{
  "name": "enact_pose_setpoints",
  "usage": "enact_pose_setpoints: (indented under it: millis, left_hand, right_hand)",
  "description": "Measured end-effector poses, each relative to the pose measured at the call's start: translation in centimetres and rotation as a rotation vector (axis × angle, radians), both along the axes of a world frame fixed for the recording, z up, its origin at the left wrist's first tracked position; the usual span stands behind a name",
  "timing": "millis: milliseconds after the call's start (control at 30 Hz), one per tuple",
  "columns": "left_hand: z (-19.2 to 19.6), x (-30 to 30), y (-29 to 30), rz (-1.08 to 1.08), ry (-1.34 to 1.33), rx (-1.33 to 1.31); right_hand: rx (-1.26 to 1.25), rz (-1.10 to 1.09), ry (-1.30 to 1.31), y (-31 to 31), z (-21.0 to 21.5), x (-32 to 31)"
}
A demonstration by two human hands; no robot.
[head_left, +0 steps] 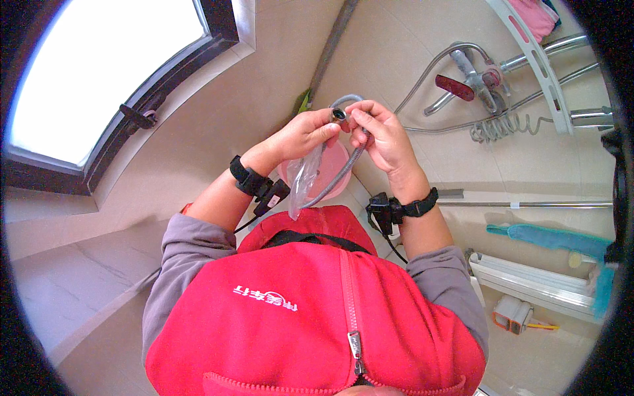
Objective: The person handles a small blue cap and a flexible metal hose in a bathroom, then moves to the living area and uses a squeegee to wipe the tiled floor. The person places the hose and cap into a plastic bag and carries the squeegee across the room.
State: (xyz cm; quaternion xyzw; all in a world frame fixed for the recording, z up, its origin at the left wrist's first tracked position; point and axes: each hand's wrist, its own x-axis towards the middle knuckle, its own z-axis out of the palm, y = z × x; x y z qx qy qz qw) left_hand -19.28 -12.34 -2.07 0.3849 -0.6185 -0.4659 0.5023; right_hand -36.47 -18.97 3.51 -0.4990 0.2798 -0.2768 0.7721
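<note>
left hand (pixel 302 138): fingers (pixel 321 119) curled | right hand (pixel 385 140): fingers bent | forearms (pixel 422 234): angled inward

Counted two bare hands (pixel 305 135) (pixel 384 137), two black wrist straps (pixel 247 176) (pixel 421 203), at least one ribbed grey hose (pixel 343 173). One each showed: round silver metal fitting (pixel 339 115), clear plastic bag (pixel 304 181), round pink basin (pixel 328 163), black-framed window (pixel 105 72).
</note>
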Motion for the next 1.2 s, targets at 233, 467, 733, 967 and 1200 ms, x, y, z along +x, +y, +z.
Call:
enact_pose_setpoints:
  millis: [233,467,733,967,1200]
  left_hand:
    - [0.7,0.3,0.2,0.103,-0.319,-0.027]
    - [0.7,0.1,0.4,0.126,-0.505,-0.012]
    - [-0.1,-0.6,0.9,0.147,-0.303,-0.138]
    - [-0.1,-0.8,1.5,0.053,-0.339,0.098]
    - [-0.7,-0.7,1.1,0.019,-0.171,0.084]
  right_hand:
    - [-0.472,0.026,0.329,1.2,1.3,-0.7]
    - [-0.915,-0.034,0.453,1.6,0.7,-0.6]
    - [-0.838,0.026,0.464,1.3,-1.0,-0.9]
    - [-0.690,0.049,0.464,0.7,-3.4,-1.6]
    - [-0.431,0.064,0.315,0.5,-3.4,-2.5]
